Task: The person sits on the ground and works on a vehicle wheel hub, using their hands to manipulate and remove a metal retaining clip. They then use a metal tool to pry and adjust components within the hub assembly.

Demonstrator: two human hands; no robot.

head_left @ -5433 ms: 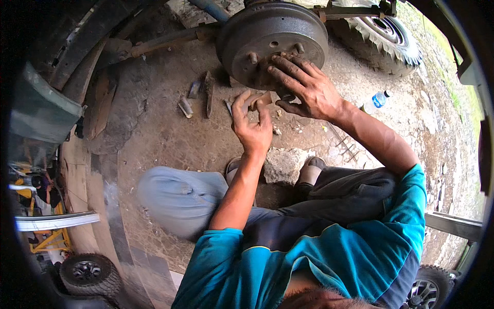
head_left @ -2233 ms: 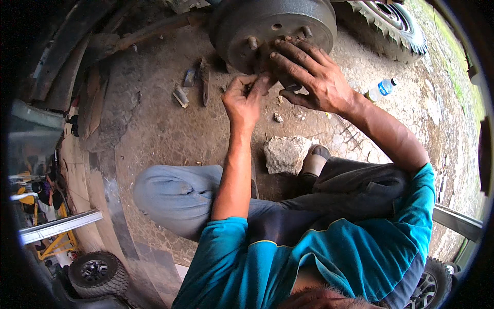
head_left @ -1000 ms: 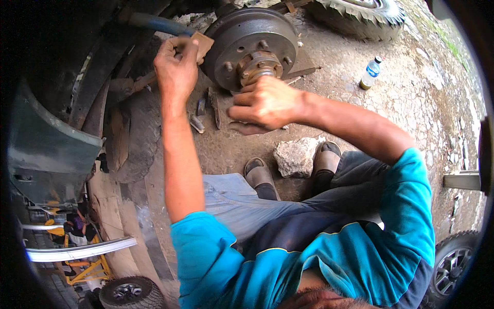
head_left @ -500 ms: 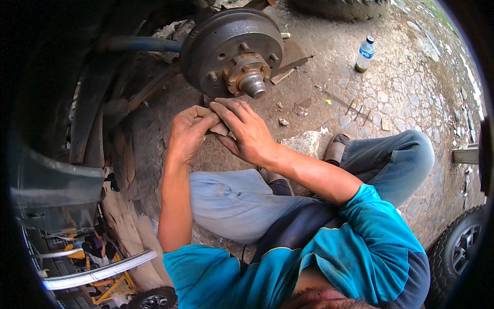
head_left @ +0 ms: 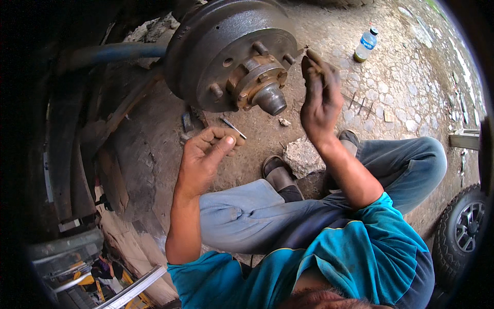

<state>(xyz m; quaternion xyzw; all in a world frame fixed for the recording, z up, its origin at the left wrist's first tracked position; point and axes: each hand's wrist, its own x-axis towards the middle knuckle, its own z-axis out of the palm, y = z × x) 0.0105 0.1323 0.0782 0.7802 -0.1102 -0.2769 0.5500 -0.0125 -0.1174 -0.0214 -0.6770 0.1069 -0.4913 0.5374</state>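
Observation:
My left hand (head_left: 206, 157) is closed in a pinch, thumb against the bent forefinger, below the brake drum. What it grips, if anything, cannot be made out. A thin metal rod (head_left: 234, 127) shows just beyond its fingertips; whether the hand touches it is unclear. My right hand (head_left: 321, 100) is raised at the drum's right side, its darkened fingers stretched upward near a wheel stud, with nothing visible in them. Between and beyond the hands stands the dark brake drum (head_left: 206, 56), with studs and a rusty brown hub (head_left: 257, 80) ending in a rounded metal cap (head_left: 270, 99).
A broken stone block (head_left: 303, 157) lies by my feet. Farther right stands a clear bottle (head_left: 365, 45) with dark liquid at its bottom. Thin metal rods (head_left: 361, 105) lie on the cracked ground. A wheel (head_left: 463, 229) rests at the right edge; a blue bar (head_left: 116, 52) runs left of the drum.
My hands were together around a small grey-brown piece below the hub. Now they are apart, the right one up beside the drum. The view has shifted, and the drum appears larger.

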